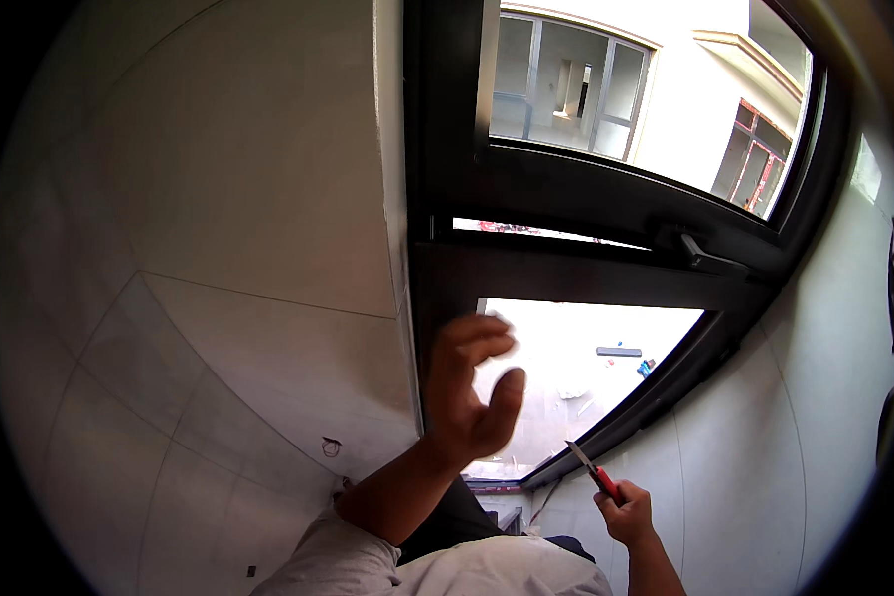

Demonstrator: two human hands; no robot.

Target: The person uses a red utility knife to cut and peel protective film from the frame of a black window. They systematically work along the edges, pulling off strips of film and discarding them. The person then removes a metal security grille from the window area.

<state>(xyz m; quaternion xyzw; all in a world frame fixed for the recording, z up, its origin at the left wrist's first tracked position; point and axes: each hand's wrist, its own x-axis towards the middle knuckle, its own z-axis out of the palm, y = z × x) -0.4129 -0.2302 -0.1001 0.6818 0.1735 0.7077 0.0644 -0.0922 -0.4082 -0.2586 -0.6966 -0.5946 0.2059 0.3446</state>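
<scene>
My left hand is raised in front of the lower window pane, fingers curved and thumb apart, with nothing in it. Behind it stands the dark window frame. Low on the right, my right hand grips a red utility knife. The knife's blade is out and points up and to the left, near the lower right edge of the frame. Whether the blade touches the frame I cannot tell. The upper sash is tilted, leaving a narrow gap above the lower pane.
A window handle juts from the sash at the right. Pale tiled walls flank the window on both sides. A wire loop sticks out of the left wall. Outside, a dark bar and scraps lie on the ground.
</scene>
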